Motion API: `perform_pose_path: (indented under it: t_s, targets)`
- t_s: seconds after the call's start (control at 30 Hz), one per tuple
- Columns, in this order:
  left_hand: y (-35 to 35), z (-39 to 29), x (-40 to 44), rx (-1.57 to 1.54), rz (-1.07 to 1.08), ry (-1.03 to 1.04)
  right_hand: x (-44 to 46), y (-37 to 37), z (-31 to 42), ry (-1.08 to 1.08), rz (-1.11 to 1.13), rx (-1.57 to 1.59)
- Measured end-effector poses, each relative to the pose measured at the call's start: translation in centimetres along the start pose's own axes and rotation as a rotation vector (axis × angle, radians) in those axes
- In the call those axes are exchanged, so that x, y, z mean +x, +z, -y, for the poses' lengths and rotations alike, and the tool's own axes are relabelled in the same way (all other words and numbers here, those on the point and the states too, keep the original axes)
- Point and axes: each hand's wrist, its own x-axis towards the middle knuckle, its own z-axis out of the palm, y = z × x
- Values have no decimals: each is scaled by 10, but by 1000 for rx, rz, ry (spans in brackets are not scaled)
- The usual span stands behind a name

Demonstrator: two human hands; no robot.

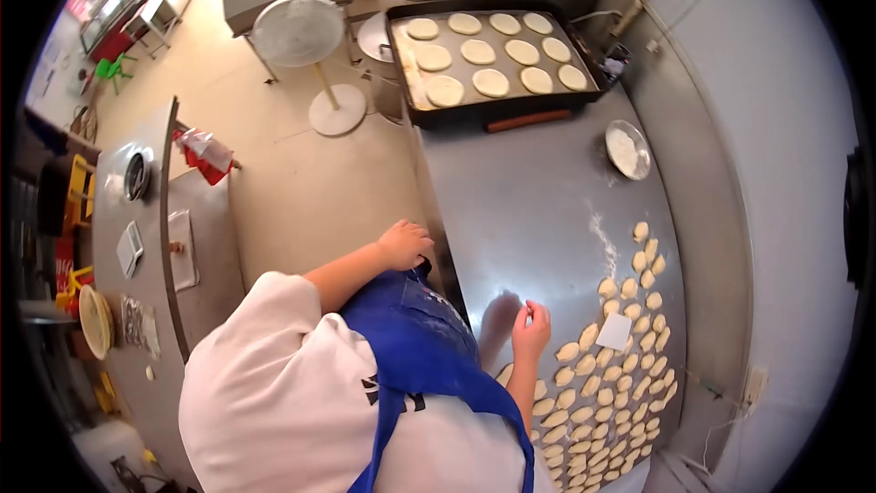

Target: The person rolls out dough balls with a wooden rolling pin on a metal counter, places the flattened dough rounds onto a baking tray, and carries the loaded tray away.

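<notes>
My left hand [406, 244] is held beside the table's near edge, just above my blue apron [401, 320]. Its fingers are loosely curled, and I see nothing in them. Over the steel table [520, 210], my right hand [531, 324] has its fingers pinched together; whatever may be between them is too small to make out. Right of that hand lie many small pale dough pieces [586, 365] in uneven rows. A white flat scraper-like piece [614, 332] rests among them.
A black-rimmed tray [415, 116] with several flat dough rounds [491, 83] stands at the far end, with a wooden rolling pin [527, 121] before it. A metal bowl of flour [627, 150] sits near the wall. On the floor is a round mesh-topped stand [299, 30].
</notes>
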Motion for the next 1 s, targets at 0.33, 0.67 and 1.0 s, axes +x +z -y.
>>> perform_pose_path:
  t_s: [0.33, 0.67, 1.0]
  targets:
    - [-16, 91, -146, -541, -497, -752, 86, 82, 112, -202, 226, 348]
    - [-174, 266, 39, -1120, -813, -445, 177, 154, 193, 81, 138, 492]
    - [-312, 491, 315, -183, -462, -239, 311, 301, 270, 611, -336, 330]
